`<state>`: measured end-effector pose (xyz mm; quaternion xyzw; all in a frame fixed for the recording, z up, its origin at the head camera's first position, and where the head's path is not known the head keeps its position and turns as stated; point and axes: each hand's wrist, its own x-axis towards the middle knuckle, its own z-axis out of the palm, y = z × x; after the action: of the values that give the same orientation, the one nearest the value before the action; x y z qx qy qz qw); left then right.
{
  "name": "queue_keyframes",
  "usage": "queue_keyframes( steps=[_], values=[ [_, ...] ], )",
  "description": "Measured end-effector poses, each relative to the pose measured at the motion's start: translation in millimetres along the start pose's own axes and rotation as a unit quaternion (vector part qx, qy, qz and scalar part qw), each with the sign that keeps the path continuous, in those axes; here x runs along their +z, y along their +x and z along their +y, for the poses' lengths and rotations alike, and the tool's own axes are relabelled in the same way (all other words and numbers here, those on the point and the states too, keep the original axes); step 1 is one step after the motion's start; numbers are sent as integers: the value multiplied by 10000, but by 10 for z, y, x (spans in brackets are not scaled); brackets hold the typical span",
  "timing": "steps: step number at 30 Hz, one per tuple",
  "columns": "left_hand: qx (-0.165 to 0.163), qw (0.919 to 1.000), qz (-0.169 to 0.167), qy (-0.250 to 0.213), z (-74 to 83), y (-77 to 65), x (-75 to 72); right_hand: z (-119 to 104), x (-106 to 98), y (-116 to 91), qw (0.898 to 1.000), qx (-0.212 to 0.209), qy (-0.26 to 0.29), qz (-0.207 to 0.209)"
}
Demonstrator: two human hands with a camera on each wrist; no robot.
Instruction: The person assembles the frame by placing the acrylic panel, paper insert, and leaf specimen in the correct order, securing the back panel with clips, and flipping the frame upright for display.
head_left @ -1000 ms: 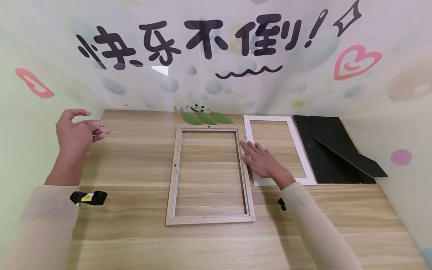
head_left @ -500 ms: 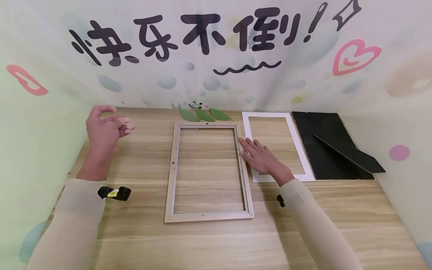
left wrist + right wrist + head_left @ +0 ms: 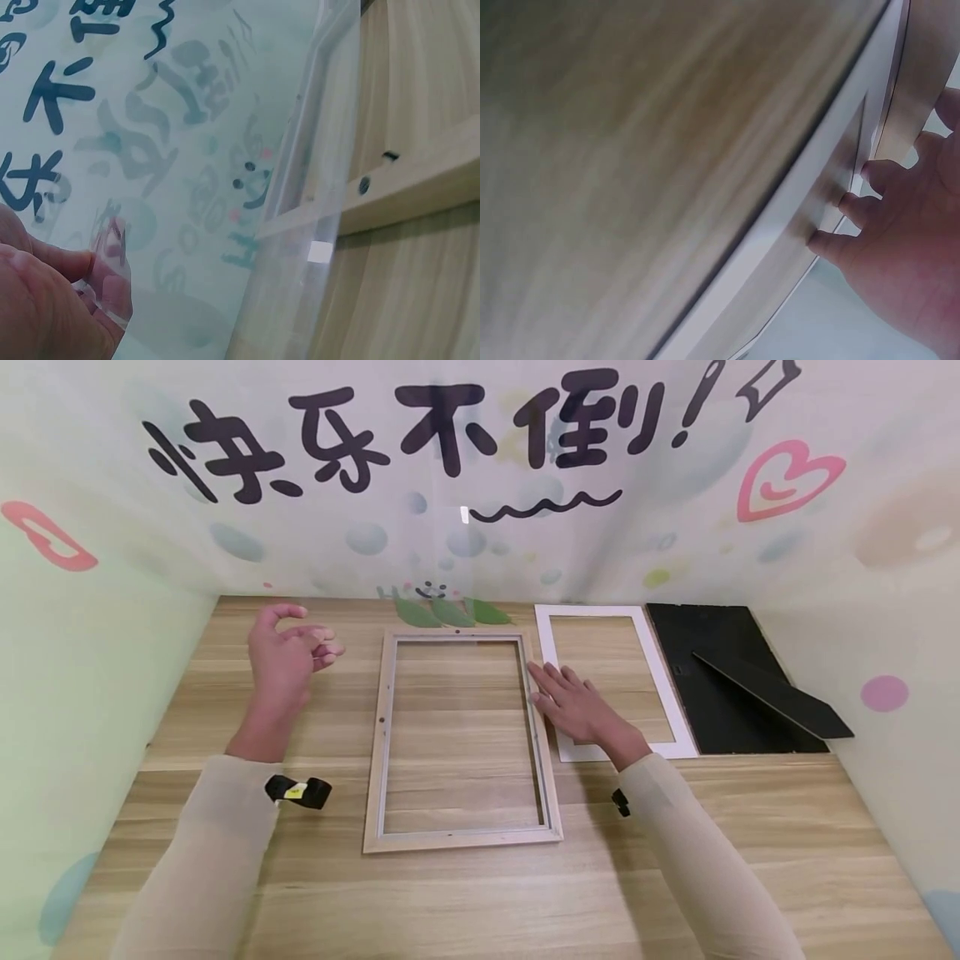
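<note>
left wrist view: clear sheet (image 3: 217, 195) in left hand (image 3: 49, 304)

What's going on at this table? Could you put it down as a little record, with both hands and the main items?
Left hand: pinches a clear sheet
Right hand: touches the right side of the wooden frame
Wooden frame: flat on the table, tabletop visible through it
White mat: right of the frame
Black board: right of the mat, stand leg uppermost
Green leaves: three, just beyond the frame
</note>
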<state>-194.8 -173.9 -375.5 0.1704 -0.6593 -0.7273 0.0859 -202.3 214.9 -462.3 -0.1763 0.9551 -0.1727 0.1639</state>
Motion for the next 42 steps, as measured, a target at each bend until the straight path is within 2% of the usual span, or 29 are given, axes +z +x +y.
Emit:
queue_keyframes(
  steps=[3,11,18,25,35,42],
  values=[
    [-25,10000,-58,30,-57,-31,69,-4,9,2,10000,4,13,-15],
    [-153,9994,-190,-244,-140,-114,253,-6,19,-2,9999,-11,98,-23],
    [-262,9993,-237,-90,-216,-194,393,-7,18,-12,10000,18,37,-44],
    [-346,9975,-466,-397,-317,-265,518,-7,7,-18,10000,53,57,-63],
    [-557,9957,-731,-71,-403,-357,583,-6,-2,1,10000,17,-18,-44],
    [-641,9951,-746,72,-469,-392,565,-13,-2,8,10000,9,-34,-33]
  ],
)
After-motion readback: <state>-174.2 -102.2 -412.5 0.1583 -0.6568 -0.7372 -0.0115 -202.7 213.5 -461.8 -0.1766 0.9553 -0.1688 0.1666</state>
